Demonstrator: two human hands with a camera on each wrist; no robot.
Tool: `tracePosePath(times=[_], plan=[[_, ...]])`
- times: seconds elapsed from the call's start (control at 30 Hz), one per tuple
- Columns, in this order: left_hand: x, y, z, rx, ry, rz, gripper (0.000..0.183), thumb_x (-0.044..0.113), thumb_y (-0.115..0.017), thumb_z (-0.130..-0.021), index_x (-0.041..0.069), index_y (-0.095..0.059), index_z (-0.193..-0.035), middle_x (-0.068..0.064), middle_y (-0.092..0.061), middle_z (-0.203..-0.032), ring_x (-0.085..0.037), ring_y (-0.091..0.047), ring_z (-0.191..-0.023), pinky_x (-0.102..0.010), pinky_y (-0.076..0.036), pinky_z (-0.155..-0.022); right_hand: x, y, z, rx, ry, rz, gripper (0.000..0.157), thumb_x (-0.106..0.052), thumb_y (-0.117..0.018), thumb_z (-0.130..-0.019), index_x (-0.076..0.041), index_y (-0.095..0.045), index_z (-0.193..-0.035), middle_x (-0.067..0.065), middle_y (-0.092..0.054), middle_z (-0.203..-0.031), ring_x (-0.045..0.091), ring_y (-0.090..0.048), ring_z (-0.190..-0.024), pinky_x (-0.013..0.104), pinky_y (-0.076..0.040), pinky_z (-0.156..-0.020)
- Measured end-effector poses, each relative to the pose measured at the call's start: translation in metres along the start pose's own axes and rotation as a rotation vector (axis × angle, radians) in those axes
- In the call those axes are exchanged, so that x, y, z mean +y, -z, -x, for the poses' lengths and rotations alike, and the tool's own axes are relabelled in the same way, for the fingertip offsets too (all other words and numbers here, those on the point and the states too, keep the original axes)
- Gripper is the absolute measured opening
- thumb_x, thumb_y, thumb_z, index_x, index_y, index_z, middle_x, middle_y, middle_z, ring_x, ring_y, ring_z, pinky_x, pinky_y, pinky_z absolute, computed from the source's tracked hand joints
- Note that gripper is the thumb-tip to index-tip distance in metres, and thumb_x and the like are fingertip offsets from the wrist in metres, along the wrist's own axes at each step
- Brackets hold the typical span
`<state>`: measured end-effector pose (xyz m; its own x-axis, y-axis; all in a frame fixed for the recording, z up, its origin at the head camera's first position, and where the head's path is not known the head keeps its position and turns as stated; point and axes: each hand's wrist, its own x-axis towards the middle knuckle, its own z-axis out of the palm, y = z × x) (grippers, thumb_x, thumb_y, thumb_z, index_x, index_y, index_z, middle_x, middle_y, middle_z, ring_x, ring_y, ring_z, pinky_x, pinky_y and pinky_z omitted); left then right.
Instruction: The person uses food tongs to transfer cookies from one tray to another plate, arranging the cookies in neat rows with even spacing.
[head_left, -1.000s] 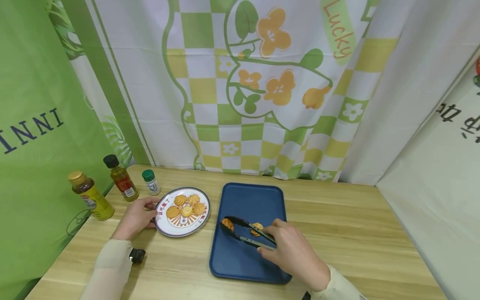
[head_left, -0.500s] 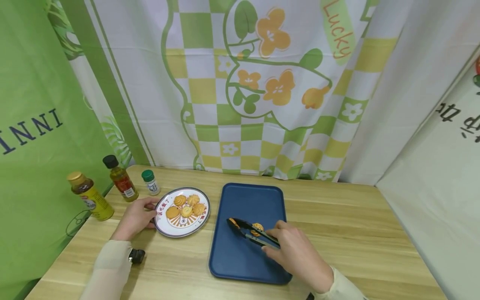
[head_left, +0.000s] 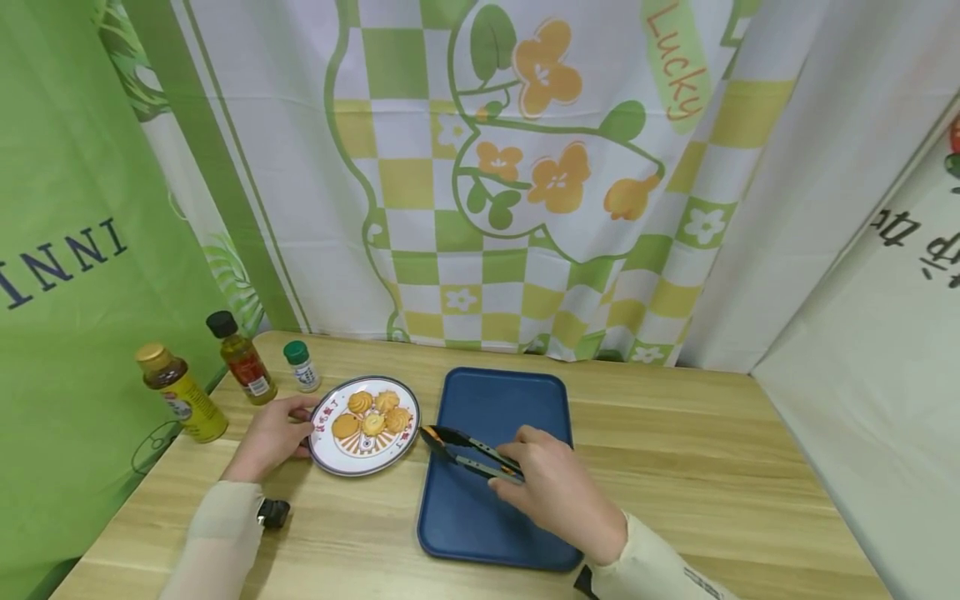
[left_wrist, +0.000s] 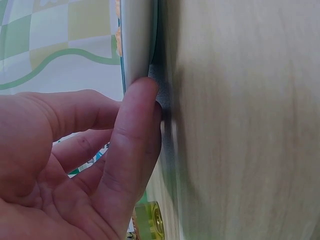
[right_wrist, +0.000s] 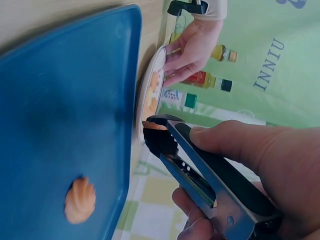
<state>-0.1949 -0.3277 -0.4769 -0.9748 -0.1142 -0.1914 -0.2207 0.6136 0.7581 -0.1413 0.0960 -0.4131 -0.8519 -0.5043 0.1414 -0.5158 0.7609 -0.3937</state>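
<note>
My left hand [head_left: 272,439] grips the left rim of a round white plate [head_left: 334,455] bearing several golden cookies [head_left: 373,424]. In the left wrist view, thumb and fingers [left_wrist: 136,130] meet at the plate's edge. My right hand [head_left: 558,492] holds a pair of tongs [right_wrist: 197,161], black-tipped with metal arms. Pinched in their tips is one cookie [right_wrist: 154,125], mostly hidden by the black ends. The tips hover between the plate and the blue tray [head_left: 480,521]. Another cookie [right_wrist: 80,200] lies on that tray, nearly covered by the hand and tongs in the head view.
At the table's left back stand a yellow-labelled bottle [head_left: 187,400], a black-capped oil bottle [head_left: 246,362] and a green-capped shaker [head_left: 302,368]. A patterned curtain [head_left: 450,250] hangs behind the wooden table [head_left: 697,450]. Green cloth [head_left: 67,350] borders the left side.
The right hand first drew the tongs with the cookie slightly right, then moved them left toward the plate. The left hand and plate have stayed put.
</note>
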Motion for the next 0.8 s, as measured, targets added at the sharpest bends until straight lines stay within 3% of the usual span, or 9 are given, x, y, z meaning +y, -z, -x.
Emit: tracePosePath(times=[0.37, 0.57, 0.8], plan=[[0.001, -0.002, 0.001, 0.009, 0.004, 0.005, 0.052, -0.003, -0.059, -0.106, -0.01, -0.053, -0.157, -0.034, -0.06, -0.134, -0.025, -0.07, -0.093, -0.032, -0.071, -0.071, -0.028, -0.031, -0.039, -0.001, 0.158, 0.027, 0.036, -0.027, -0.09, -0.096, -0.003, -0.085, -0.122, 0.006, -0.074, -0.1, 0.01, -0.056, -0.076, 0.022, -0.049, -0.062], [0.001, -0.001, 0.0, 0.017, -0.019, 0.007, 0.051, -0.003, -0.059, -0.106, -0.011, -0.055, -0.156, -0.034, -0.061, -0.131, -0.024, -0.07, -0.09, -0.032, -0.07, -0.069, -0.043, -0.045, -0.053, 0.007, 0.221, 0.073, 0.033, -0.025, -0.089, -0.096, -0.005, -0.085, -0.122, 0.006, -0.074, -0.099, 0.013, -0.061, -0.079, 0.021, -0.051, -0.062], [0.0, -0.001, 0.0, 0.008, -0.01, 0.002, 0.051, -0.003, -0.059, -0.105, -0.011, -0.055, -0.156, -0.034, -0.062, -0.131, -0.024, -0.071, -0.089, -0.032, -0.07, -0.069, -0.054, -0.053, -0.066, -0.005, 0.216, 0.091, 0.025, -0.025, -0.089, -0.096, -0.009, -0.087, -0.115, 0.003, -0.07, -0.093, 0.011, -0.057, -0.075, 0.022, -0.049, -0.059]])
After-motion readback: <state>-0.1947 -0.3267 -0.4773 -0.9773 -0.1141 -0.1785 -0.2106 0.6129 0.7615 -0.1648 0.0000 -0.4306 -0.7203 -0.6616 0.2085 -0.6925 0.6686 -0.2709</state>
